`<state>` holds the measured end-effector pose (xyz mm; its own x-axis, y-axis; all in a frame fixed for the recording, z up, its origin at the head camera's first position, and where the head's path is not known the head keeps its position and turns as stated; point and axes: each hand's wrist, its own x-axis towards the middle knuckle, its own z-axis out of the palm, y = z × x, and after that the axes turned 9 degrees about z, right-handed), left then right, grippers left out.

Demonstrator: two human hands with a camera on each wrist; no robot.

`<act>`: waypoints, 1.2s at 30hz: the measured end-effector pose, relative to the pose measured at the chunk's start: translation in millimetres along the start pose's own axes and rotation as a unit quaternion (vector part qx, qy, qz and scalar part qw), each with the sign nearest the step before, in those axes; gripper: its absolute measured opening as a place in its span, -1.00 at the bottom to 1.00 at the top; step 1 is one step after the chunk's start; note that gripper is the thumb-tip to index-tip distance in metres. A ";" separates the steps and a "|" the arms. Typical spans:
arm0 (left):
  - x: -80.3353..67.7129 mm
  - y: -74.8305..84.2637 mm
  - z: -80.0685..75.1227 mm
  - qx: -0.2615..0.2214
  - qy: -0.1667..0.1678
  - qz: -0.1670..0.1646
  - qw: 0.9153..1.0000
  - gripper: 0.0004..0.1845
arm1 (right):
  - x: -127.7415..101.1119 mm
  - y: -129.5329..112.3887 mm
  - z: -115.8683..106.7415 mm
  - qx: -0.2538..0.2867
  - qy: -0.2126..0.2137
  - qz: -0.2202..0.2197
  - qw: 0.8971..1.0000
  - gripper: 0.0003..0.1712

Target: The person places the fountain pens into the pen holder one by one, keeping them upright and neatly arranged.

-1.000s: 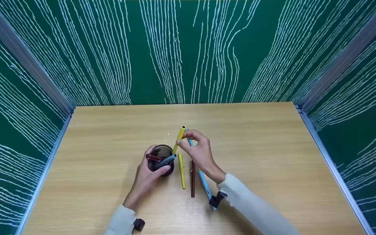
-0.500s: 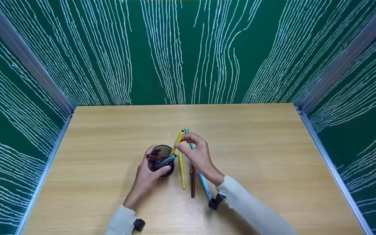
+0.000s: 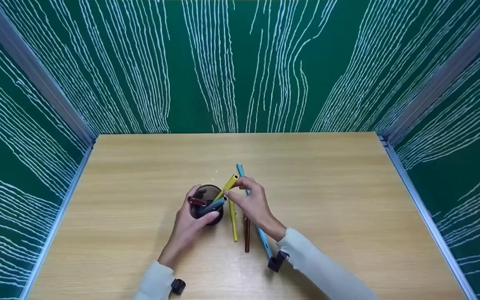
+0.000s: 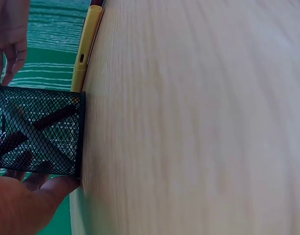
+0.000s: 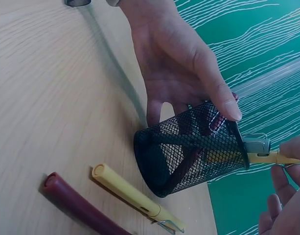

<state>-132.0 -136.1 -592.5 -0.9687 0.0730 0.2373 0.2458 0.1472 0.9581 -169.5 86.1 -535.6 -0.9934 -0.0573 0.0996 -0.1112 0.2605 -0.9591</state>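
My left hand [image 3: 188, 227] grips the black mesh pen cup [image 5: 189, 152] round its side; in the right wrist view it looks tilted. Inside stand a dark red pen [image 3: 197, 201] and a grey-blue pen [image 3: 216, 203], leaning apart. With thumb and fingers my right hand [image 3: 256, 204] pinches a yellow pen [image 3: 229, 183] near its upper end. The pen slants over the rim, its lower end within the cup. Beside the cup lies a second yellow pen [image 3: 233, 223], then a dark red-brown pen [image 3: 246, 239].
Right of these lies a light blue pen [image 3: 263, 241], partly under my right wrist. Another light blue length [image 3: 240, 170] shows beyond my right hand, which hides whether they join. The wooden table [image 3: 140, 162] meets green walls [image 3: 256, 62] with white wavy lines.
My right hand has lowered the yellow pen, which now leans further right, its lower end deeper in the cup. My left hand and the cup have stayed in place.
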 end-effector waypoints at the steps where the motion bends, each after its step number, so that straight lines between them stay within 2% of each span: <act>1: 0.1 0.0 -0.1 0.001 0.000 -0.001 1.000 0.02 | 0.0 0.5 0.0 0.000 -0.002 0.000 1.000 -0.88; 9: -0.1 2.1 0.3 0.003 -0.001 -0.003 1.000 0.02 | -2.2 3.1 -0.1 0.001 -0.017 0.000 1.000 -0.91; 16: 0.3 3.0 0.7 0.003 -0.002 -0.002 1.000 0.01 | -2.8 5.0 0.1 -0.015 -0.018 0.000 1.000 -0.91; 36: -0.1 0.5 0.1 -0.006 -0.001 0.003 1.000 -0.01 | -3.9 7.1 1.0 -0.016 -0.022 0.000 1.000 -0.90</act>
<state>-131.8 -136.0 -592.1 -0.9671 0.0764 0.2426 0.2512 0.1356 0.9584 -166.4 87.2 -543.1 -0.9912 -0.0996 0.0871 -0.1127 0.2909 -0.9501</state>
